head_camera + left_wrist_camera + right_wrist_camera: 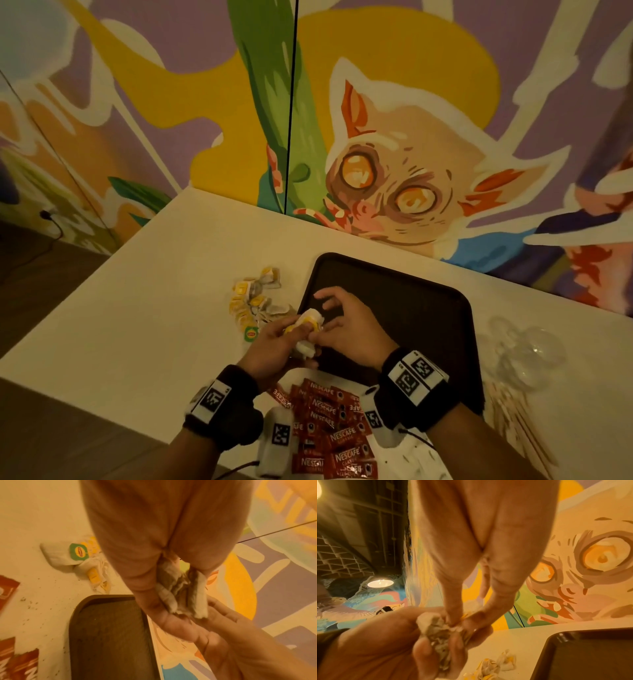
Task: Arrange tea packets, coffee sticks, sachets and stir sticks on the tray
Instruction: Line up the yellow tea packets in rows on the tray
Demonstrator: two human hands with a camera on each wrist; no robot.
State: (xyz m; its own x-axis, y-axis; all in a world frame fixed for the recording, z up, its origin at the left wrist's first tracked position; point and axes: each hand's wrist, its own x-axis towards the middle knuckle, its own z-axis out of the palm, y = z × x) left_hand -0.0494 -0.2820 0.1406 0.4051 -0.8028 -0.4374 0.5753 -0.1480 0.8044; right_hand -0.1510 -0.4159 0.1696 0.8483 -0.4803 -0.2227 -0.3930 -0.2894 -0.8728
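Observation:
My left hand (291,337) grips a bunch of white tea bags (310,320) with yellow tags, just above the left front edge of the dark brown tray (411,301). My right hand (318,337) pinches the same bunch between thumb and forefinger, with the other fingers spread over the tray. The right wrist view shows the pinch on the tea bags (436,634) in the left hand's (376,649) grip. More tea bags (253,301) lie in a loose pile left of the tray. Red Nescafe coffee sticks (329,421) lie heaped near the table's front edge.
Wooden stir sticks (513,421) lie right of the tray, with crumpled clear plastic (524,353) behind them. A Lipton tea bag (68,555) and dark crumbs lie on the white table (154,308). A painted wall stands close behind the tray.

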